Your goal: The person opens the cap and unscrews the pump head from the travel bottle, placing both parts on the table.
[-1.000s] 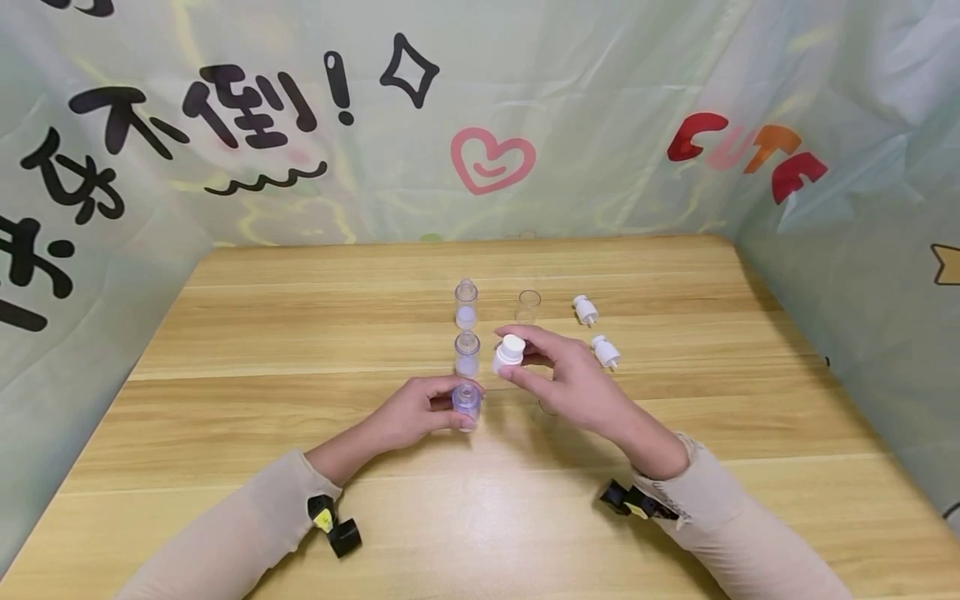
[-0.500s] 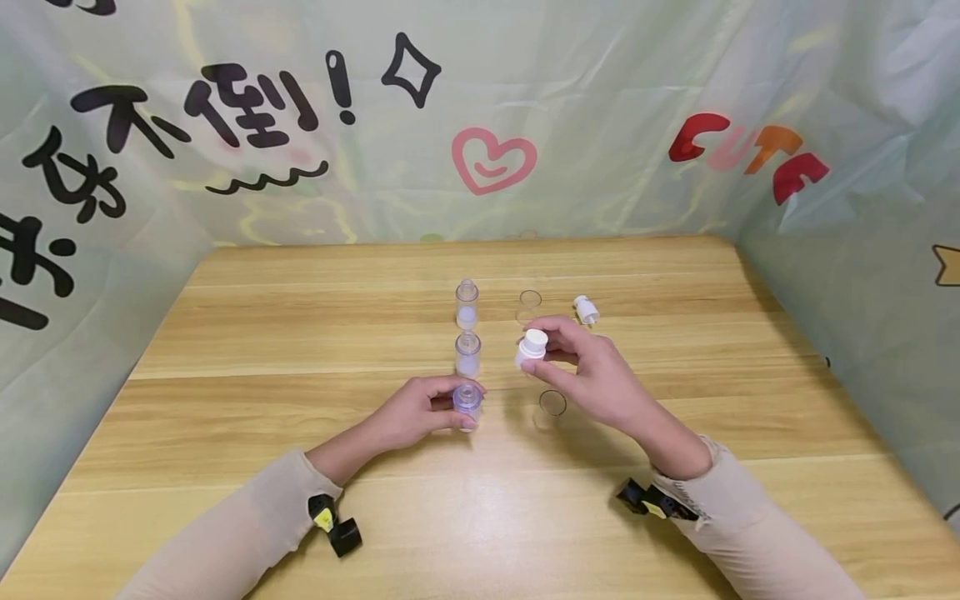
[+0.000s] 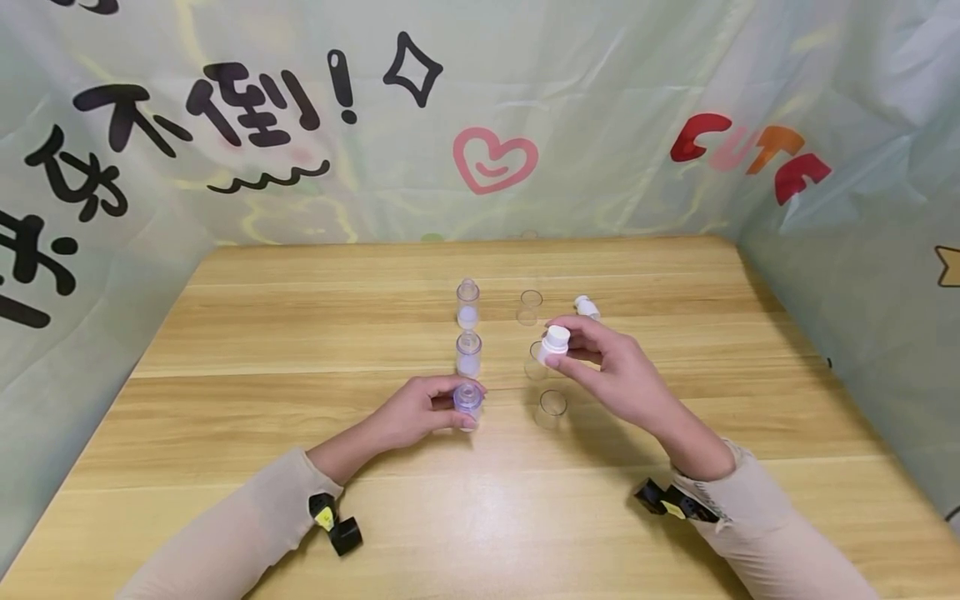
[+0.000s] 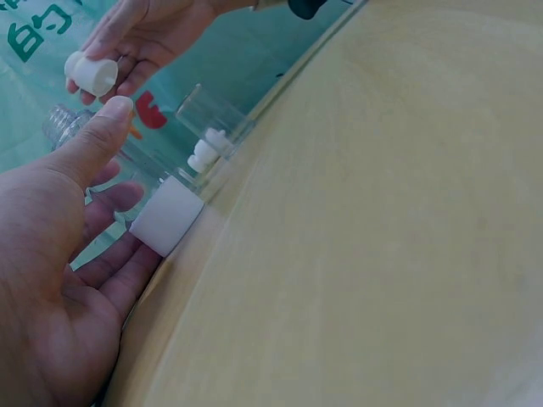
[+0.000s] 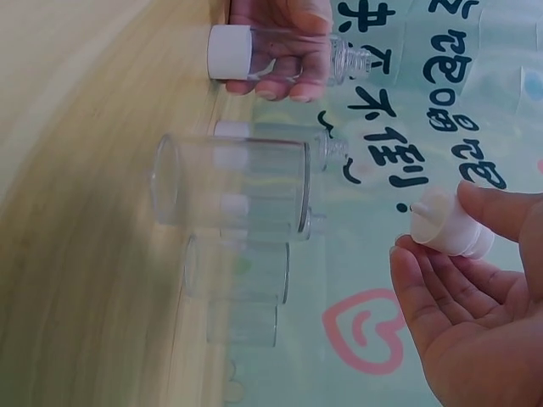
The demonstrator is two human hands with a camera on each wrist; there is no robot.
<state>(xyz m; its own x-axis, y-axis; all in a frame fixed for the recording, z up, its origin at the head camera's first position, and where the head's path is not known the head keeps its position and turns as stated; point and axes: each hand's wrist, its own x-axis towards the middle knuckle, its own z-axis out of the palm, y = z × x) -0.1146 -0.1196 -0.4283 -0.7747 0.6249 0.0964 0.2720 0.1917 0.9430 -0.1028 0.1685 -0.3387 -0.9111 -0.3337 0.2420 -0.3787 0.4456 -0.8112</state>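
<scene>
My left hand (image 3: 408, 410) grips a small clear bottle (image 3: 468, 402) standing upright on the table, thumb on the near side. The left wrist view shows its white base (image 4: 168, 216) and threaded open neck (image 4: 59, 125). Between thumb and fingers, my right hand (image 3: 618, 375) pinches a white pump head (image 3: 555, 340), raised over the table to the right of the bottle. In the right wrist view the underside of this pump head (image 5: 441, 225) shows a short stem. A clear cylindrical sleeve (image 3: 536, 362) stands partly behind the pump head.
Two similar bottles (image 3: 468, 354) stand in line beyond the held one. Clear sleeves (image 3: 552, 410) (image 3: 528, 308) form a row to their right. Another white pump head (image 3: 587, 307) lies behind my right hand. Printed curtains (image 3: 600, 100) enclose the table's far side and flanks.
My right hand has moved rightward with the pump head, away from the bottle. The near sleeves have come into fuller view. My left hand has stayed in place.
</scene>
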